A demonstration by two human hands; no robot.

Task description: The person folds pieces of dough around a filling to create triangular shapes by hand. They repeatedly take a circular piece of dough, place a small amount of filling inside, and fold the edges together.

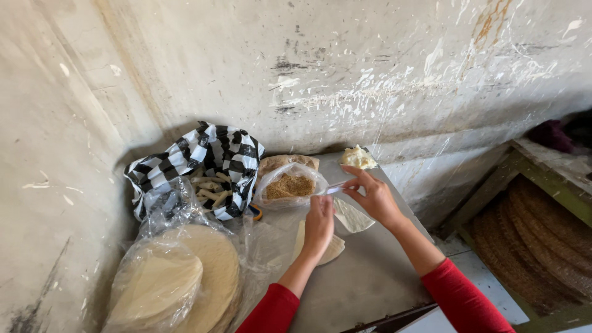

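Hands met over a grey, dusty table set against a scuffed, paint-splashed wall. The right hand pinched a thin, clear plastic utensil between thumb and fingertips — its long axis ran nearly level, pointing left toward the open bag of crumbs, the far end slightly lower. Whether it was a spoon or a knife could not be told. The remaining fingers of that hand were loosely curled, not clenched.

The left hand was turned knuckles-up with fingers bent, resting on a pale, flat, round wrapper that lay on the table; the fingertips were hidden, so the tightness of its hold could not be told. Just right of it lay a second thin sheet, soft and floury.

Behind the hands sat a lump of pale, creamy paste at the table's far edge. A black-and-white checked bag held pale stick-shaped pieces, and a stack of round wrappers lay in crinkled clear plastic at the near left. Both sleeves were red.
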